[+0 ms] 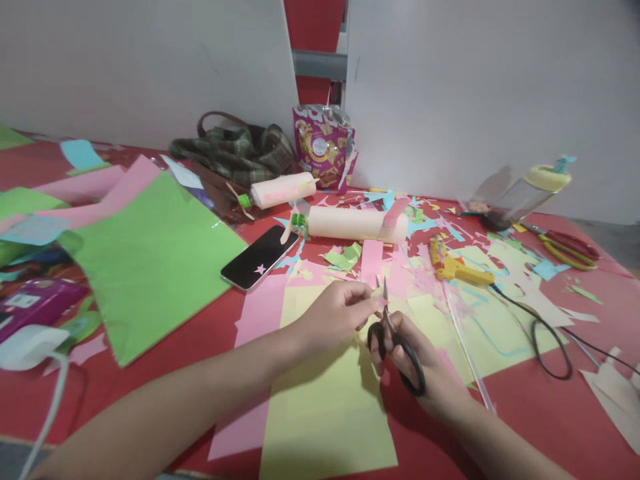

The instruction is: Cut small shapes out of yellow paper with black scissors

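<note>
My right hand [417, 353] grips black-handled scissors [413, 363], with the blades pointing away and slightly apart. Between the blades and my left fingertips is a small piece of pale yellow paper [379, 293]. My left hand [345, 310] is closed in a pinch on that piece, right beside the blades. Beneath both hands lies a yellow paper sheet [330, 413], overlapping a pink sheet [240, 407]. Just beyond the hands, a paper-wrapped bottle [350, 223] with a green cap lies on its side, a pink strip on it.
A phone [261, 259] and green sheets [155, 260] lie to the left. At right are a yellow glue gun [457, 267] with a black cord, red-and-yellow scissors [565, 248] and a clear bottle [530, 193]. Behind stand a snack bag [323, 150] and a second wrapped bottle [284, 190]. Paper scraps are scattered around.
</note>
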Demonstrator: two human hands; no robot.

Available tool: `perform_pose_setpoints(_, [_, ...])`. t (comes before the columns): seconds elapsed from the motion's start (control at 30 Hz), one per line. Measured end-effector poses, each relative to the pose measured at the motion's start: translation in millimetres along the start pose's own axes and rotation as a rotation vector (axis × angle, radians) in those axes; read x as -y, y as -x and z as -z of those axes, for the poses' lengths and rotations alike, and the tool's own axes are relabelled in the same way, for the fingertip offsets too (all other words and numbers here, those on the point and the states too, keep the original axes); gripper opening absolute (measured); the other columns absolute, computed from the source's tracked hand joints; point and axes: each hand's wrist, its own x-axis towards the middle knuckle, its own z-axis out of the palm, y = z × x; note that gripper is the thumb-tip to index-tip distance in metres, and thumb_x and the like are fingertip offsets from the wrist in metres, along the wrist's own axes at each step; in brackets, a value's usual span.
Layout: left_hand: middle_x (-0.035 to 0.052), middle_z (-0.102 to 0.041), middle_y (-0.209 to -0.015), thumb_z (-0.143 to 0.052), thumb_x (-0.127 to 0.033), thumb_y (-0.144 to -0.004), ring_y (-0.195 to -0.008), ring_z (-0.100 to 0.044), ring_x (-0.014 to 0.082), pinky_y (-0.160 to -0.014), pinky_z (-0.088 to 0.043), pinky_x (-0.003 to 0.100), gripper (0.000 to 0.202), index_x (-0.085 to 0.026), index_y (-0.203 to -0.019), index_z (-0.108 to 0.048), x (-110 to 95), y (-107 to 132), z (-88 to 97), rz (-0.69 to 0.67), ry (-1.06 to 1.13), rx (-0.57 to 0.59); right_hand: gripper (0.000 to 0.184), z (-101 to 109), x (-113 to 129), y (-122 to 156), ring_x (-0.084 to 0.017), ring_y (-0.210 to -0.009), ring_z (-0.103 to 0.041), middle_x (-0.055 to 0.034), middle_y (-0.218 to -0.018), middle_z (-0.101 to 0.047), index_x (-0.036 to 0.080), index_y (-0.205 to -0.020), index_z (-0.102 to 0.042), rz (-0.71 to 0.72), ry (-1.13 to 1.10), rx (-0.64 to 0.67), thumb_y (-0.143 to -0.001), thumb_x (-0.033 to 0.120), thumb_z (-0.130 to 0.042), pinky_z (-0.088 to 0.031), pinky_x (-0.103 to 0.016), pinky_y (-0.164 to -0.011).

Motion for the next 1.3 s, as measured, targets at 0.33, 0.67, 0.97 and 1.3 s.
perform_pose_setpoints(0.33, [-0.0054, -0.037, -0.048, -0.04, -0.032, -0.077, -0.046, -0.038, 0.0059, -0.046, -0.029, 0.019, 0.029, -0.015, -0.054, -0.041, 3, 0, -1.0, 0.004, 0.005, -0.01, 0.031, -1, 1, 1, -0.011, -0.054, -0.044, 0.0021, -0.068, -0.043, 0.021, -0.074, -0.033, -0.024, 0.018, -0.016, -0.071, 0.047, -0.05, -0.034, -0.026, -0.052])
perform_pose_setpoints(0.67, [-0.0052, -0.036, -0.05, -0.04, -0.031, -0.077, -0.047, -0.035, 0.0062, -0.048, -0.029, 0.02, 0.029, -0.015, -0.053, -0.04, 2, -1, -1.1, 0.004, 0.005, -0.02, 0.031, -2, -3, 0, -0.01, -0.047, -0.04, 0.0071, -0.054, -0.037, 0.023, -0.071, -0.031, -0.066, 0.013, -0.103, -0.07, 0.044, -0.052, -0.029, -0.023, -0.045])
perform_pose_setpoints(0.97, [-0.0053, -0.033, -0.05, -0.04, -0.029, -0.076, -0.047, -0.032, 0.0061, -0.047, -0.026, 0.02, 0.03, -0.015, -0.05, -0.036, 5, -3, 1.3, 0.003, -0.08, 0.043, 0.031, 1, -7, -1, -0.009, -0.048, -0.04, 0.0062, -0.057, -0.039, 0.023, -0.072, -0.033, -0.015, -0.043, -0.155, -0.069, 0.045, -0.054, -0.031, -0.023, -0.046])
perform_pose_setpoints(1.3, [-0.0044, -0.037, -0.047, -0.043, -0.027, -0.071, -0.042, -0.031, 0.006, -0.04, -0.023, 0.019, 0.019, -0.014, -0.06, -0.051, 9, -2, 2.2, 0.109, -0.25, 0.316, 0.028, 6, -14, -2, -0.011, -0.063, -0.045, 0.0037, -0.074, -0.046, 0.024, -0.077, -0.039, 0.083, -0.174, -0.358, -0.065, 0.019, -0.063, -0.037, -0.024, -0.059])
